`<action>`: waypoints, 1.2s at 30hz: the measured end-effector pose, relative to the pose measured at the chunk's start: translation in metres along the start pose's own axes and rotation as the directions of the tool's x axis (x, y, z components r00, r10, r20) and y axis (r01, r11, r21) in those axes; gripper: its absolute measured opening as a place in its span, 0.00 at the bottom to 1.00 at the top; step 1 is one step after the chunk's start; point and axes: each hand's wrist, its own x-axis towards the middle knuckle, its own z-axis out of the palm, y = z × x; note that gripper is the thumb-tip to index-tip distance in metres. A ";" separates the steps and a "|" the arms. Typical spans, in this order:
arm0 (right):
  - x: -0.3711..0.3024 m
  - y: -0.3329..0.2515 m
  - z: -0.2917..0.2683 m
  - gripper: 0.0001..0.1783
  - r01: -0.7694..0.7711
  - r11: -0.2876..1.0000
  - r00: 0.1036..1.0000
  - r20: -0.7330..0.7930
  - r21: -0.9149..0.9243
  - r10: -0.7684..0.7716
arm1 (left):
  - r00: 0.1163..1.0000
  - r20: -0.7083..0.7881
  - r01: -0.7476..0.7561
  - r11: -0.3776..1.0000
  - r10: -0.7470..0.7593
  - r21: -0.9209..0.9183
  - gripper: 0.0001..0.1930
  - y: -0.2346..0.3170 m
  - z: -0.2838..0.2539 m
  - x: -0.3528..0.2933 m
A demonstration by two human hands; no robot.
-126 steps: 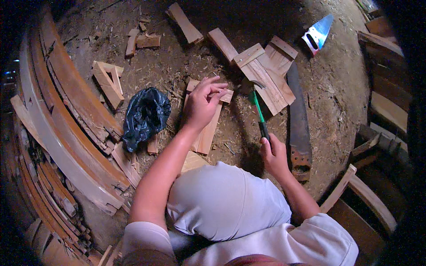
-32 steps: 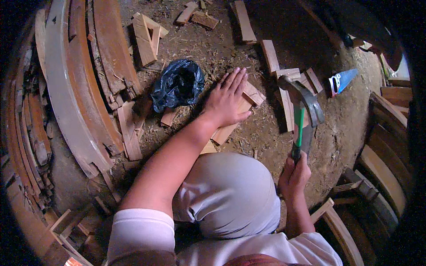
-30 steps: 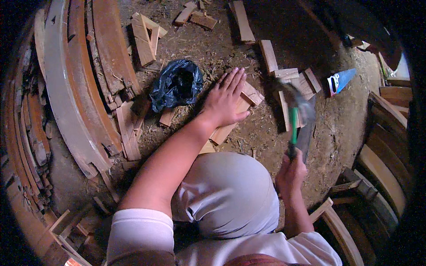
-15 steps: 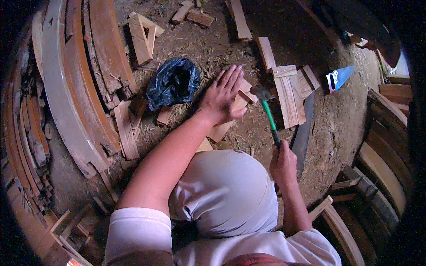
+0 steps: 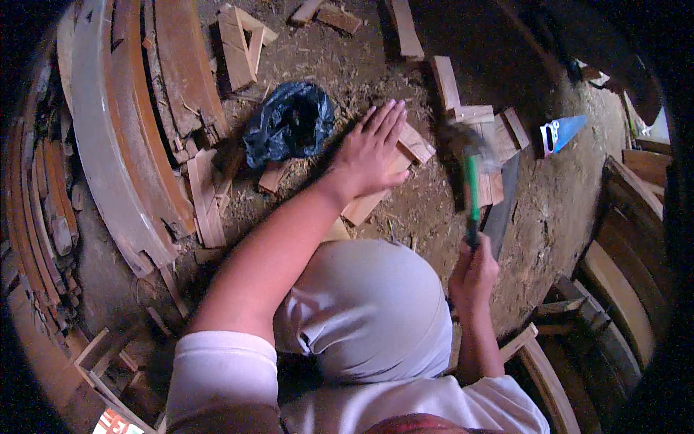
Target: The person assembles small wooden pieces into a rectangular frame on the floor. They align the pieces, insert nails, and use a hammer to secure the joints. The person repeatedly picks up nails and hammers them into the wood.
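Observation:
My left hand (image 5: 370, 150) lies flat, its fingers stretched out, over a light wooden board (image 5: 366, 207) on the ground. A short wooden crosspiece (image 5: 417, 142) sits at the board's far end, just right of my fingers. My right hand (image 5: 474, 269) is closed round the dark grip of a hammer (image 5: 471, 181) with a green handle. The hammer's head is smeared by motion and hangs over a joined wooden piece (image 5: 494, 189), apart from the crosspiece. My palm hides the middle of the board.
A black plastic bag (image 5: 289, 123) stands open left of my left hand. A handsaw (image 5: 562, 135) with a blue blade lies at the right. Long planks (image 5: 97, 137) are stacked on the left, and wooden frames (image 5: 627, 286) stand on the right. Offcuts (image 5: 238, 50) and shavings litter the dirt floor.
The hammer has swung to the right, away from the crosspiece, and my right hand has shifted right with it. My left hand stays flat on the board. The view has shifted slightly.

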 end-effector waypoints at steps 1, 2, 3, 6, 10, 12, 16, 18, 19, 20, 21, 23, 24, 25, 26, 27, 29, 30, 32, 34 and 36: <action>-0.004 -0.008 -0.005 0.07 -0.029 0.999 0.999 -0.033 0.040 0.030 | 1.000 0.004 0.012 1.000 -0.012 -0.002 0.58 0.000 0.003 -0.004; -0.005 -0.013 -0.008 0.07 -0.049 0.995 0.995 -0.081 0.082 0.056 | 1.000 -0.003 0.016 1.000 -0.016 0.005 0.58 -0.002 0.002 -0.002; -0.006 -0.016 -0.010 0.07 -0.067 0.990 0.989 -0.126 0.125 0.083 | 1.000 -0.010 0.020 1.000 -0.020 0.011 0.58 -0.003 0.001 -0.001; -0.006 0.014 0.011 0.08 -0.062 0.998 0.997 0.045 0.020 0.061 | 1.000 -0.028 -0.002 1.000 0.001 -0.030 0.59 -0.001 0.001 0.002; 0.000 0.033 0.020 0.11 -0.025 0.998 0.996 0.082 -0.065 0.031 | 1.000 -0.005 -0.005 1.000 0.005 -0.027 0.59 -0.002 -0.001 0.000; 0.004 0.010 0.003 0.10 0.009 1.000 1.000 -0.024 -0.030 -0.010 | 1.000 0.002 0.009 0.998 -0.009 0.059 0.57 -0.003 -0.001 0.000; -0.007 0.026 0.002 0.11 -0.235 0.919 0.969 0.007 0.317 0.246 | 1.000 0.007 0.016 0.998 -0.016 0.053 0.57 -0.001 -0.001 0.001; 0.001 0.033 0.019 0.11 -0.307 0.940 0.947 0.147 0.148 0.286 | 1.000 0.006 0.010 0.999 -0.010 0.034 0.58 -0.001 -0.002 0.002; 0.004 0.034 0.023 0.11 -0.021 0.968 0.967 0.240 -0.251 0.083 | 1.000 0.018 0.007 0.999 -0.008 0.036 0.58 0.000 -0.002 0.003; 0.008 0.030 0.023 0.11 -0.036 0.966 0.971 0.218 -0.256 0.094 | 1.000 0.029 0.008 0.999 -0.009 0.036 0.58 -0.001 -0.002 0.002; 0.008 0.024 0.019 0.10 -0.025 0.984 0.988 0.147 -0.179 0.052 | 1.000 0.018 0.006 0.999 -0.006 0.043 0.58 -0.002 -0.002 0.002; 0.006 0.005 0.004 0.09 0.010 1.000 1.000 -0.004 -0.026 -0.010 | 1.000 0.000 0.000 0.999 0.000 0.054 0.58 -0.002 -0.001 0.000; 0.003 0.002 0.000 0.11 0.040 0.999 0.996 -0.079 -0.011 -0.041 | 1.000 0.002 0.007 0.999 -0.008 0.048 0.58 -0.001 -0.001 -0.001; -0.002 0.004 -0.001 0.10 0.065 0.998 0.992 -0.111 -0.014 -0.067 | 1.000 0.004 0.015 0.999 -0.015 0.042 0.58 -0.001 0.000 -0.003; -0.005 0.006 -0.001 0.10 0.092 0.996 0.984 -0.149 -0.020 -0.094 | 1.000 0.002 0.018 0.999 -0.018 0.037 0.58 -0.002 -0.001 -0.001; -0.006 0.009 0.000 0.10 0.117 0.993 0.975 -0.187 -0.028 -0.121 | 1.000 0.006 0.015 0.999 -0.015 0.031 0.58 -0.002 -0.001 0.000; -0.003 0.031 0.022 0.09 0.008 1.000 1.000 0.029 -0.015 -0.007 | 1.000 0.017 0.008 1.000 -0.009 0.024 0.58 -0.002 -0.002 0.001; 0.003 0.041 0.032 0.09 -0.020 0.986 0.977 0.205 -0.163 0.053 | 1.000 0.027 0.001 1.000 -0.001 -0.003 0.58 0.000 -0.001 0.002; 0.000 0.039 0.024 0.09 -0.074 0.988 0.977 0.188 -0.135 0.099 | 0.999 0.041 0.002 0.999 -0.001 -0.032 0.59 -0.004 -0.004 0.000; 0.005 0.018 0.011 0.08 -0.005 0.995 0.998 0.058 -0.096 0.011 | 1.000 0.021 0.014 1.000 -0.014 0.003 0.59 -0.007 -0.002 0.002; -0.003 0.017 0.001 0.08 -0.116 0.993 0.991 -0.063 0.025 0.118 | 1.000 0.007 0.019 1.000 -0.019 0.019 0.59 -0.004 0.002 0.001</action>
